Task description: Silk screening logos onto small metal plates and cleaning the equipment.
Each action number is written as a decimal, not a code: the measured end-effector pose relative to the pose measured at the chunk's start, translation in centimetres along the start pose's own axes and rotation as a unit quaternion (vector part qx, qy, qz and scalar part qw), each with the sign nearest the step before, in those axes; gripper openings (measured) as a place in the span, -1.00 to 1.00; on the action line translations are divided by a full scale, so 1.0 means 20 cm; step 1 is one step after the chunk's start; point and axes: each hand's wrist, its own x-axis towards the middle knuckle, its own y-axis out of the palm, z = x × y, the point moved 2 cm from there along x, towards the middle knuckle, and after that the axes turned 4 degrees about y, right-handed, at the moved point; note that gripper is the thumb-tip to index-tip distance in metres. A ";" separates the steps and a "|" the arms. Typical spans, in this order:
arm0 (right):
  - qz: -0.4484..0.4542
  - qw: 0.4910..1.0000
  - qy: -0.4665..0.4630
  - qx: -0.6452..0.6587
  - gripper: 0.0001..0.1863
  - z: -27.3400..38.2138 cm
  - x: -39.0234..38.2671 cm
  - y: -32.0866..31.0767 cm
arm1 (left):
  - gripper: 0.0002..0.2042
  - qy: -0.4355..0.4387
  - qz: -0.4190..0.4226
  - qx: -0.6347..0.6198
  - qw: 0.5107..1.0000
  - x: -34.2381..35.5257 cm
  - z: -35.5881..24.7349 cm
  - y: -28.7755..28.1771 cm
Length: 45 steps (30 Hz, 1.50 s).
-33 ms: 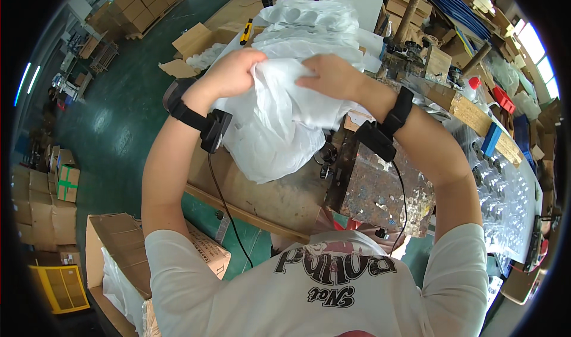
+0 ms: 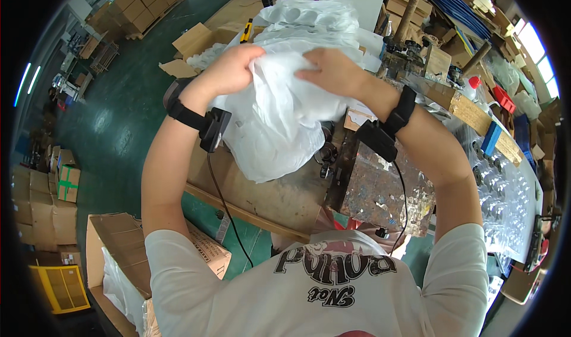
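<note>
A large, crumpled white plastic bag (image 2: 267,140) hangs in soft folds over the near part of the work table. My left hand (image 2: 235,69) is closed around its upper left edge, with the fingers curled under. On the other side my right hand (image 2: 339,72) grips the upper right part; thumb and forefinger show against the white film, while the other fingertips are hidden. Behind both hands lies a pile of white wrapping sheets (image 2: 309,19) with round shapes pressed into it. Small dark metal parts (image 2: 326,154) sit on the table just right of the bag.
An open carton (image 2: 199,42) with white wrap stands beyond my left hand, a yellow-and-black utility knife (image 2: 246,31) beside it. At right is a paint-spotted bench (image 2: 386,188). Clear-wrapped parts (image 2: 499,188) cover another table farther right. An open box (image 2: 119,248) stands at lower left.
Both hands have risen very slightly, away from me. The bag's right edge has shifted a little to the left, showing more of the dark parts beside it.
</note>
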 end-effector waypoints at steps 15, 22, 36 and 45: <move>-0.251 0.922 -0.058 0.289 -0.51 0.30 0.01 -0.14 | -0.73 0.006 -0.218 -0.170 0.961 0.01 -0.24 -0.28; -0.174 0.981 0.068 0.053 -0.48 0.29 0.00 -0.27 | -0.31 0.077 -0.116 -0.074 0.988 -0.03 -0.41 -0.32; -0.108 0.872 -0.220 0.423 -0.69 0.98 -0.25 -0.24 | -0.56 -0.181 -0.174 -0.062 0.966 -0.74 -0.93 -0.29; 0.135 0.817 -0.359 0.431 -0.59 1.56 -0.37 -0.02 | -0.71 -0.262 -0.462 0.404 0.745 -1.91 -1.47 -0.45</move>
